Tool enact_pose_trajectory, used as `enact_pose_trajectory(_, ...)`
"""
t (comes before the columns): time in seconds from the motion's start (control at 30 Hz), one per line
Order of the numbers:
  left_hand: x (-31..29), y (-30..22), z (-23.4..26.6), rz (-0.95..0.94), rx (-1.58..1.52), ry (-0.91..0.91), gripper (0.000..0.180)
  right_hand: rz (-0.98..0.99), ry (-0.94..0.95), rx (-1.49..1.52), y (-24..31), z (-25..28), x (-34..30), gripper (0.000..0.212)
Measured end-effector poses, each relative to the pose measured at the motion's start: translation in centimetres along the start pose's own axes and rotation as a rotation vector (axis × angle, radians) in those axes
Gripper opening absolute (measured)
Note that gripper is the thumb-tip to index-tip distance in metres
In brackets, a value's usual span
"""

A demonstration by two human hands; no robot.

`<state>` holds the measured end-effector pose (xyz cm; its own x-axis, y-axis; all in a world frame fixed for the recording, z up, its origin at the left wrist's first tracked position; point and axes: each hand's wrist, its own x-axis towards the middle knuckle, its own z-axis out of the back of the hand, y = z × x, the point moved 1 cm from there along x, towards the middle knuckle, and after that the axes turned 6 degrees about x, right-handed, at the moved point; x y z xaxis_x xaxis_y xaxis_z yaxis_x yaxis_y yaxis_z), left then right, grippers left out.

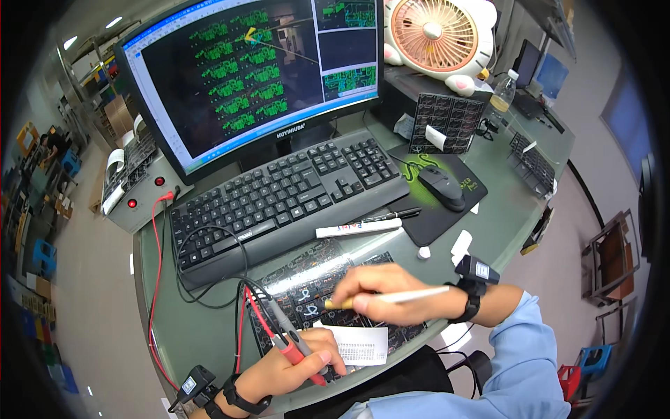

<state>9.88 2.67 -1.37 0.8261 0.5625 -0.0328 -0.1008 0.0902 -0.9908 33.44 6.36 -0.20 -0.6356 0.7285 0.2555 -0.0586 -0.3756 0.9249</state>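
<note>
A black printed circuit board panel (pixel 293 270) lies at the desk's front edge, with white hand-drawn marks on it. My left hand (pixel 293 363) is closed around a red test probe (pixel 289 351) and a grey test probe (pixel 283 320), their tips low over the panel. In my right hand (pixel 391 293) is a slim white pen-like tool (pixel 419 294) with a gold-coloured end pointing at the panel near the marks; its exact kind is unclear. A white printed paper slip (pixel 361 345) lies on the panel between my hands.
Behind the panel are a white marker (pixel 359 228), a black keyboard (pixel 279 202) and a monitor (pixel 244 77). A mouse (pixel 441 187) rests on a mouse pad. Further right stand a fan (pixel 433 35) and a bottle (pixel 504 91). Probe cables (pixel 156 258) loop from a box (pixel 139 199).
</note>
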Motion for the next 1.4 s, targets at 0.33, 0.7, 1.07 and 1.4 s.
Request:
enact_pose_trajectory(0.33, 0.5, -0.1, 0.4, 0.014, 0.011, 0.011, 0.033, 0.000, -0.077, -0.008, -2.3, -2.0, -1.1, 0.019)
enact_pose_trajectory(0.7, 1.1, -1.3, 0.6, 0.065, 0.121, 0.070, 0.035, 0.242, 0.035, -0.266, -1.9, -2.0, -0.9, 0.017)
enact_pose_trajectory(1.07, 0.6, -1.3, -0.2, 0.100, -0.007, -0.024, 0.042, 0.226, 0.014, -0.201, -2.0, -1.9, -0.7, 0.017)
enact_pose_trajectory(1.4, 0.7, -1.6, 0.5, 0.139, 0.091, 0.057, 0.035, 0.196, 0.015, -0.145, -2.2, -1.6, -0.9, 0.016)
